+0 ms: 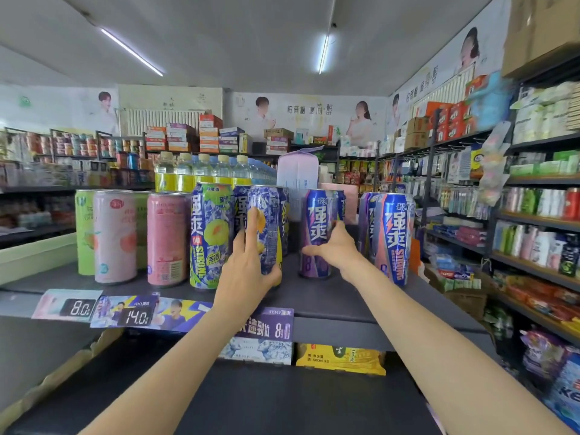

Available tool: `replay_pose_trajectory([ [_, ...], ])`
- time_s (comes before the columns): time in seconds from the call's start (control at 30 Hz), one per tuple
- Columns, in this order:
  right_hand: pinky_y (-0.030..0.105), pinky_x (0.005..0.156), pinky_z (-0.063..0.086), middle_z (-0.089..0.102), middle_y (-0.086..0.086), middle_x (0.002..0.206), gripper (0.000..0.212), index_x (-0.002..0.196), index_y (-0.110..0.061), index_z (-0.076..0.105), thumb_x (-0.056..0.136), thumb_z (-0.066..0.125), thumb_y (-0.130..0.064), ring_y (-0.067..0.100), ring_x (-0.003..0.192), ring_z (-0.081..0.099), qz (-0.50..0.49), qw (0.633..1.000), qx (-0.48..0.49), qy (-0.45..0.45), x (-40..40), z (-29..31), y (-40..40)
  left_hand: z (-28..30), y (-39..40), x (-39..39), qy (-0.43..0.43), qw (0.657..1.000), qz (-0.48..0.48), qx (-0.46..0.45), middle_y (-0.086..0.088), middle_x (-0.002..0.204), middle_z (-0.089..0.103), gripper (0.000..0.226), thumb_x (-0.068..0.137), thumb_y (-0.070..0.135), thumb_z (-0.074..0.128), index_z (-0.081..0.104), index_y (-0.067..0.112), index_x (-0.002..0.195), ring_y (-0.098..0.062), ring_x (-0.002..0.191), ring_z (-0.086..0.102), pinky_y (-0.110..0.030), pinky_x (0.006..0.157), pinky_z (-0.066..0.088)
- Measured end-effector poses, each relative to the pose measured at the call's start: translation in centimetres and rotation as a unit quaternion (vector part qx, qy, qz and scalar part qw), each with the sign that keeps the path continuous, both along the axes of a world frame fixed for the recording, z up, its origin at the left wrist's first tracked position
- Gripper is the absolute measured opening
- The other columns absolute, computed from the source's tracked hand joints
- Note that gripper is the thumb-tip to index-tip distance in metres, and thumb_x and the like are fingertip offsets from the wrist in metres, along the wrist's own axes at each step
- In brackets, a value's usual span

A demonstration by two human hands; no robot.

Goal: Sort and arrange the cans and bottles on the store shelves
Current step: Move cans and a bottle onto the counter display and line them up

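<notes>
On the top shelf [314, 296], the left hand [248, 265] grips an upright blue-yellow can [268, 227], fingers curled round it. The right hand [335, 246] grips an upright blue-purple can [318, 215] just beside. 2 pink cans [166, 237] stand further left.

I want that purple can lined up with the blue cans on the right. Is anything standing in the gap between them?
Nothing visible does. The right hand grips the purple can, and the bare shelf runs to the blue cans.
</notes>
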State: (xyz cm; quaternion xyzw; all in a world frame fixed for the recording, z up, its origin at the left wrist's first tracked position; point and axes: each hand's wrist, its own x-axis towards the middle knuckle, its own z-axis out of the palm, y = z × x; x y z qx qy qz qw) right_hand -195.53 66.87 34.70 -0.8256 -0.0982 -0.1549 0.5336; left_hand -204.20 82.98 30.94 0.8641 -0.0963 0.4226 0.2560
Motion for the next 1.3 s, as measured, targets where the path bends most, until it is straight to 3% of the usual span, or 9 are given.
replay_pose_trajectory([
  [0.23, 0.04, 0.103, 0.037, 0.042, 0.017, 0.137, 0.083, 0.137, -0.003, 0.022, 0.076, 0.076, -0.013, 0.033, 0.125, 0.044, -0.09, 0.995, -0.031, 0.023, 1.8, 0.6, -0.4, -0.1, 0.1, -0.1, 0.012, 0.999, -0.021, -0.04, -0.007, 0.141, 0.034, 0.094, 0.083, 0.02, 0.064, -0.006, 0.033, 0.145, -0.02, 0.102, 0.056, -0.021, 0.07, 0.035],
  [0.47, 0.041, 0.105, 0.034, 0.036, 0.018, 0.141, 0.091, 0.143, -0.003, 0.012, 0.078, 0.074, -0.012, 0.034, 0.129, 0.04, -0.12, 0.992, -0.031, 0.024, 2.7, 0.7, -0.2, -0.1, 0.2, 0.1, 0.027, 0.998, -0.029, -0.047, -0.006, 0.139, 0.035, 0.095, 0.084, 0.022, 0.064, -0.008, 0.035, 0.145, -0.021, 0.093, 0.058, -0.021, 0.065, 0.034],
  [0.6, 0.042, 0.105, 0.034, 0.036, 0.018, 0.141, 0.089, 0.143, -0.003, 0.013, 0.079, 0.073, -0.012, 0.034, 0.129, 0.04, -0.13, 0.991, -0.025, 0.022, 2.7, 0.4, -0.2, 0.0, 0.3, -0.1, 0.036, 0.997, -0.033, -0.057, -0.007, 0.136, 0.038, 0.095, 0.084, 0.022, 0.064, -0.007, 0.035, 0.146, -0.018, 0.082, 0.054, -0.019, 0.063, 0.033],
  [0.73, 0.042, 0.105, 0.034, 0.035, 0.018, 0.141, 0.088, 0.143, -0.003, 0.012, 0.08, 0.072, -0.012, 0.034, 0.13, 0.039, -0.134, 0.99, -0.03, 0.027, 2.9, 0.3, -0.1, -0.1, 0.3, -0.1, 0.031, 0.997, -0.034, -0.055, -0.007, 0.136, 0.039, 0.094, 0.084, 0.023, 0.065, -0.005, 0.034, 0.146, -0.018, 0.088, 0.056, -0.019, 0.064, 0.035],
  [0.93, 0.041, 0.105, 0.034, 0.037, 0.018, 0.143, 0.089, 0.143, -0.002, 0.013, 0.078, 0.073, -0.01, 0.033, 0.131, 0.038, -0.122, 0.988, -0.065, 0.071, 3.0, 1.7, -0.8, -0.1, 0.4, 0.0, 0.031, 0.997, -0.038, -0.052, -0.007, 0.136, 0.039, 0.095, 0.085, 0.024, 0.064, -0.008, 0.036, 0.146, -0.012, 0.071, 0.046, -0.021, 0.064, 0.036],
  [1.13, 0.043, 0.106, 0.035, 0.038, 0.017, 0.143, 0.087, 0.142, -0.003, 0.016, 0.078, 0.074, -0.013, 0.033, 0.131, 0.039, -0.122, 0.988, -0.072, 0.056, 2.9, 1.1, -1.1, -0.1, 0.4, 0.1, 0.025, 0.997, -0.038, -0.057, -0.005, 0.136, 0.038, 0.094, 0.083, 0.023, 0.066, -0.002, 0.033, 0.147, -0.007, 0.08, 0.042, -0.021, 0.065, 0.034],
  [1.3, 0.041, 0.103, 0.036, 0.038, 0.021, 0.14, 0.079, 0.136, 0.001, 0.022, 0.079, 0.073, -0.015, 0.036, 0.128, 0.041, -0.139, 0.983, -0.111, 0.036, 1.2, -0.2, -0.5, 0.2, 0.8, 0.1, 0.017, 0.995, -0.051, -0.09, -0.005, 0.121, 0.047, 0.098, 0.079, 0.022, 0.07, 0.001, 0.032, 0.148, -0.01, 0.081, 0.042, -0.025, 0.07, 0.034],
])
